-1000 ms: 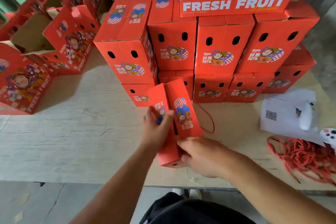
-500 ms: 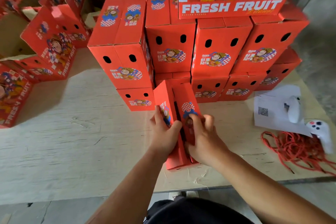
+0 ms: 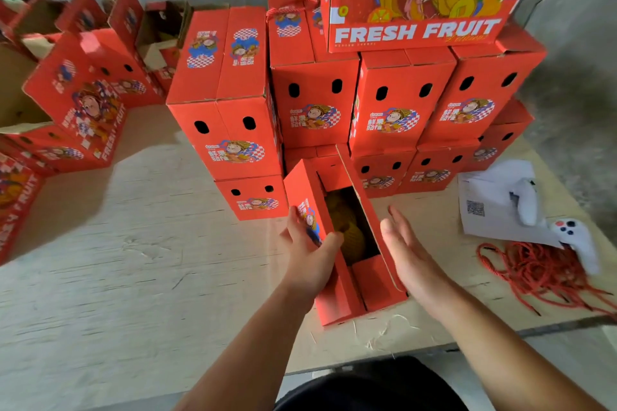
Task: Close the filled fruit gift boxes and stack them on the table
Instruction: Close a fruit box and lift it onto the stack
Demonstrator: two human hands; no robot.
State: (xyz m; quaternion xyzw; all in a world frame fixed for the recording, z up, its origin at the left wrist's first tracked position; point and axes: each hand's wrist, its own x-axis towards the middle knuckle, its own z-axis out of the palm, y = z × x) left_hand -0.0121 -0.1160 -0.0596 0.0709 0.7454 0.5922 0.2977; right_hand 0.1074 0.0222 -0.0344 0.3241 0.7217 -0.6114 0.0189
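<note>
The open box [image 3: 337, 297] stands at the near edge of the table [image 3: 133, 260], just in front of the stacked boxes [image 3: 334, 103]. Half a second ago its 2 top flaps were pressed nearly together under both hands; now they stand apart, and yellow fruit [image 3: 347, 227] shows in the gap between them. The box's long axis runs from the person away toward the stack, tilted slightly left at the far end, with its opening facing up.

The left hand [image 3: 307, 253] grips the left flap, thumb curled over its inner edge and fingers against the printed outer face. The right hand [image 3: 404, 253] has come off the box: it is held flat with straight fingers, just beside the raised right flap, and contact cannot be told.

Behind, the closed boxes sit in 2 layers, with a larger box marked FRESH FRUIT [image 3: 414, 3] on top. To the right lie a sheet of paper [image 3: 490, 210], 2 white controllers [image 3: 577, 243] and a tangle of red cord [image 3: 541, 270]. Unclosed boxes [image 3: 76, 103] stand at the left.
</note>
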